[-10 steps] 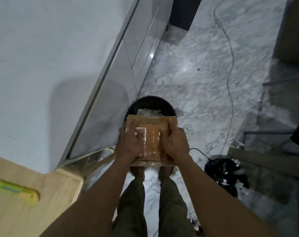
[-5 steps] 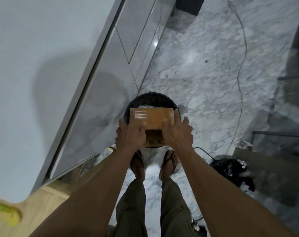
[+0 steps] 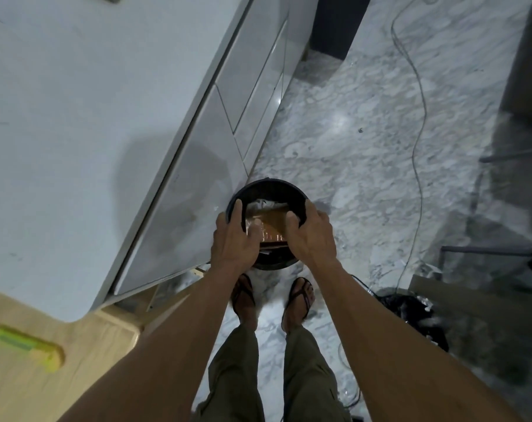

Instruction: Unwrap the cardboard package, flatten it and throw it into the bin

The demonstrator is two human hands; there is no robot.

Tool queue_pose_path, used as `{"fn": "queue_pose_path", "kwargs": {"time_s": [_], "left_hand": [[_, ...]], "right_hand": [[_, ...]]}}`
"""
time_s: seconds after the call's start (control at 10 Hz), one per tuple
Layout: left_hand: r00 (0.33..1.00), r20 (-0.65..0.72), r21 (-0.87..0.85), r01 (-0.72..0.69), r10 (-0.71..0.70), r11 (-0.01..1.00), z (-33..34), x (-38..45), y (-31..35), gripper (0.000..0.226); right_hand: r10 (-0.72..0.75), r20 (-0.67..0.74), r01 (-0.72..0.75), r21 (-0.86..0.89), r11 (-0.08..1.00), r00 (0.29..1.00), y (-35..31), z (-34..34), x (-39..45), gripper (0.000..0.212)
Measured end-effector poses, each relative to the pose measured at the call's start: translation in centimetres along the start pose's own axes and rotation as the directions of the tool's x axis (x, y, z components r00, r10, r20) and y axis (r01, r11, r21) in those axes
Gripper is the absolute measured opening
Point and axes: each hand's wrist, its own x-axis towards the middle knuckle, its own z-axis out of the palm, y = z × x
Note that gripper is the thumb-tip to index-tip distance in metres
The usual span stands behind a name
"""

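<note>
The flattened brown cardboard package [image 3: 272, 222], shiny with tape, lies tilted inside the round black bin [image 3: 270, 184] on the marble floor, on top of white crumpled waste. My left hand [image 3: 232, 239] hovers over the bin's left side and my right hand [image 3: 311, 236] over its right side. Both hands have their fingers spread, with fingertips reaching across the rim. The thumbs point inward, close to the cardboard's two side edges; I cannot tell if they touch it. The near part of the cardboard is hidden behind my hands.
A white counter [image 3: 75, 117] with glossy drawer fronts [image 3: 252, 95] stands just left of the bin. A yellow-green cutter [image 3: 27, 345] lies on a wooden surface [image 3: 30, 388] at lower left. A thin cable [image 3: 417, 147] crosses the floor; a black bag [image 3: 410, 312] sits at right.
The cardboard went from held above the bin down into it. Both hands let go of it and spread open over the rim.
</note>
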Motion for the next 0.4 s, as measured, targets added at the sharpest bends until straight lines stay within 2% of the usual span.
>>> {"fn": "queue_pose_path", "kwargs": {"time_s": [0.4], "left_hand": [[0.985,-0.167,-0.143,-0.061,0.037,0.988,-3.8,-10.4,2.9,0.065]], "right_hand": [[-0.166,0.033,0.167,-0.032,0.985,0.986,-3.4,-6.4,-7.8,0.062]]}}
